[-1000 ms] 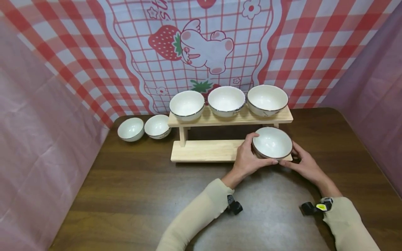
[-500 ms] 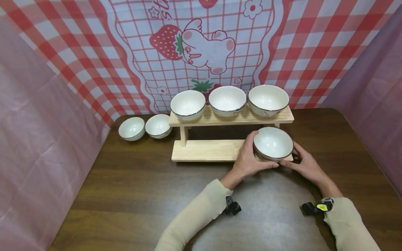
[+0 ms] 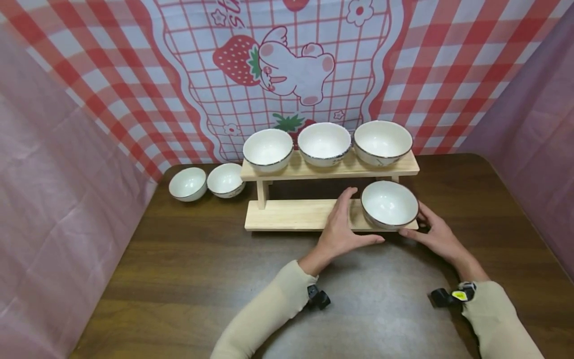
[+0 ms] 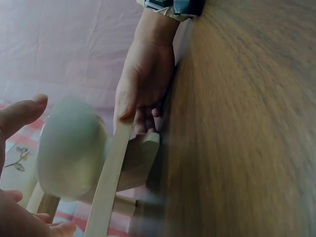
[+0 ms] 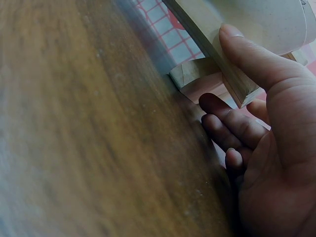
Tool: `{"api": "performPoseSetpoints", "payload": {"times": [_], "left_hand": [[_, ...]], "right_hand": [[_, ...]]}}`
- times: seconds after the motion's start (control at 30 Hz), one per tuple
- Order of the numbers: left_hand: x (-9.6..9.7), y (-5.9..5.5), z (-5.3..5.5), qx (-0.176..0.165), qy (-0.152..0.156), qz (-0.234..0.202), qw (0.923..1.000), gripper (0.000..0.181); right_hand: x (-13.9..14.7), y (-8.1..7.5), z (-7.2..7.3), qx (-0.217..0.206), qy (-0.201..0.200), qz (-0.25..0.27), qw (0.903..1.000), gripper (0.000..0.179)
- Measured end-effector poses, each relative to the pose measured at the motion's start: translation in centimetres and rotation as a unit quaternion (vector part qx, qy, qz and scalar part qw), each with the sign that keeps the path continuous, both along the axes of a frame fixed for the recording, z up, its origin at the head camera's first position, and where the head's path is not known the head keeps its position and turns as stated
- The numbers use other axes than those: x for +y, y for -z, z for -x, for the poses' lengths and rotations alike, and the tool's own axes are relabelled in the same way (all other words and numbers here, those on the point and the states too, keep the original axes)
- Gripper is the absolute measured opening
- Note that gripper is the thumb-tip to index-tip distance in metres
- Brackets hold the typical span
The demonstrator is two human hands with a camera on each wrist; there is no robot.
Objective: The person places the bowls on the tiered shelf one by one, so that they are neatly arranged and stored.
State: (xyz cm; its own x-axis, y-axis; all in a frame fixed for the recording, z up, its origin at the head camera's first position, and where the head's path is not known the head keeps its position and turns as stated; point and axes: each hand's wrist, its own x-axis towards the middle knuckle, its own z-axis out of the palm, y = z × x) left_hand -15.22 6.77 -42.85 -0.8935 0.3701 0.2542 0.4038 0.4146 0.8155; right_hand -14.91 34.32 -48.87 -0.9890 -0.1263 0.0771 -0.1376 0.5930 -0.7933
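Pink cloth (image 3: pixel 40 199) hangs at left beside a brown wooden bench (image 3: pixel 179 279), where 2 small white bowls (image 3: pixel 188 184) sit side by side. Next to them, a 2-tier pale wooden stand (image 3: pixel 291 216) carries 3 larger white bowls (image 3: pixel 324 142) in a row on top, before a red-and-white checked cloth (image 3: pixel 448 75). A person's left hand (image 3: pixel 338 232) is spread wide, thumb well apart from fingers, holding nothing, just beside the round bowl (image 3: pixel 389 203) at the right end of the stand's lower level. That bowl stands upright, glossy and white inside, a thin dark line circling its rim. At far right, the right hand (image 3: pixel 437 237) is loosely bent, thumb at the stand's front edge, fingers by the bowl's side; whether it grips anything cannot be told. Since 0.5 seconds earlier, when it cupped the bowl, the left hand has drawn away leftward; bowl and right hand remain in place.
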Motion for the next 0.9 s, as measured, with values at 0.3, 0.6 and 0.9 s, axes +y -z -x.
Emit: {"api": "performPoseSetpoints", "payload": {"times": [0.3, 0.6, 0.9], "left_hand": [[-2.8, 0.0, -0.4, -0.014, -0.004, -0.036, 0.9992, 0.110], [-6.4, 0.1, -1.0, -0.032, -0.019, -0.066, 0.9971, 0.110], [-10.8, 0.1, -1.1, -0.029, -0.072, -0.071, 0.9945, 0.109]], "right_hand": [[0.0, -0.1, -0.1, -0.004, 0.002, 0.001, 1.0000, 0.088], [0.2, -0.3, -0.1, -0.020, 0.001, 0.004, 0.9998, 0.090], [0.2, -0.2, -0.1, -0.026, -0.002, 0.010, 0.9996, 0.090]]}}
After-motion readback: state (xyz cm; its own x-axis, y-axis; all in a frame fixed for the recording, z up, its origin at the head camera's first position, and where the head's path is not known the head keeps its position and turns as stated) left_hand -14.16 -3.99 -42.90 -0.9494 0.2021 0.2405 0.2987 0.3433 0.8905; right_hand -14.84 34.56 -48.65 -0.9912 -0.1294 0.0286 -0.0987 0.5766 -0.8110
